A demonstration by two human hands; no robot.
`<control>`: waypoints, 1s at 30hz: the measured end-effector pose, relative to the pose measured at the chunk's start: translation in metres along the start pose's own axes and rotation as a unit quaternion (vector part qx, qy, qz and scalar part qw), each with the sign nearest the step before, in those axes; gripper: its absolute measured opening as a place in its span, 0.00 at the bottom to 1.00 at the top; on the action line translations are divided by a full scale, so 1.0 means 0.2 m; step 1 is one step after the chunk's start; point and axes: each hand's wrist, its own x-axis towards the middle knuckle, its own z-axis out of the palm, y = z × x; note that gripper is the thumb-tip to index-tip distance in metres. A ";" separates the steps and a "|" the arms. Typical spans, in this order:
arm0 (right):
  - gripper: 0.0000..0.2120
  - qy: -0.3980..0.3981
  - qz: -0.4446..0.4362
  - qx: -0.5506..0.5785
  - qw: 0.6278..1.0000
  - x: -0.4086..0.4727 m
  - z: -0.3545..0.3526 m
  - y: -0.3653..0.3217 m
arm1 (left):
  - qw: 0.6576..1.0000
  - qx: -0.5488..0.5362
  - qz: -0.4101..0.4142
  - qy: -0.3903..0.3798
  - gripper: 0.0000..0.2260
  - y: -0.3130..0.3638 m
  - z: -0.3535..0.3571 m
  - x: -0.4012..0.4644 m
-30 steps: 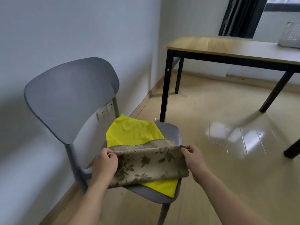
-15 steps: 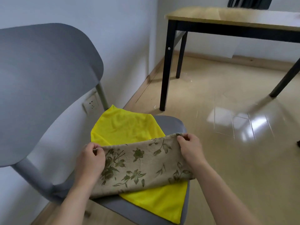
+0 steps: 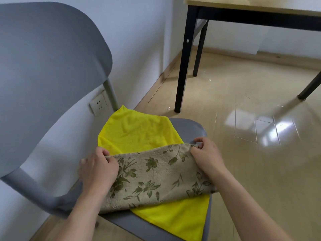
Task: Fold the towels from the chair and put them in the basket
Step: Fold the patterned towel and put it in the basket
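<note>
Fingers (image 3: 199, 141) pinch floral towel (image 3: 156, 173) corners; grey chair (image 3: 191, 124), glossy wood floor (image 3: 243, 171).

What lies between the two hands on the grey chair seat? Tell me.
In the head view, the beige flower-printed towel spans the gap between left hand and right hand, each pinching an end; it lies on the yellow towel.

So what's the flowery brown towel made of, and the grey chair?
The beige towel with green flower print looks like soft terry cloth: its surface is fuzzy and matte, and it bends limply. The grey chair seems to be moulded plastic, smooth and dull, though painted wood is possible.
</note>
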 end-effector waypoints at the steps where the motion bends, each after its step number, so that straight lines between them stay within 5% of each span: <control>1: 0.13 -0.011 0.009 -0.002 1.000 0.00 -0.01 -0.01 | 1.000 0.006 -0.001 -0.009 0.07 0.00 0.00 0.00; 10: 0.03 -0.054 -0.023 -0.086 0.995 -0.01 -0.02 -0.08 | 0.994 -0.085 0.031 -0.061 0.05 -0.02 -0.05 0.02; 13: 0.11 -0.089 0.003 -0.039 0.995 -0.02 -0.04 -0.09 | 0.992 -0.097 0.045 -0.064 0.04 -0.02 -0.06 0.02; 17: 0.01 -0.111 0.024 -0.067 0.991 -0.01 -0.05 -0.10 | 0.990 -0.092 0.035 -0.103 0.02 -0.04 -0.08 0.02; 26: 0.15 -0.122 0.022 0.027 0.992 -0.07 -0.15 -0.13 | 0.981 -0.100 0.089 -0.139 0.16 -0.05 -0.17 -0.03; 30: 0.10 -0.105 0.018 0.081 0.991 -0.09 -0.24 -0.26 | 0.933 -0.264 0.050 -0.238 0.18 0.00 -0.29 -0.12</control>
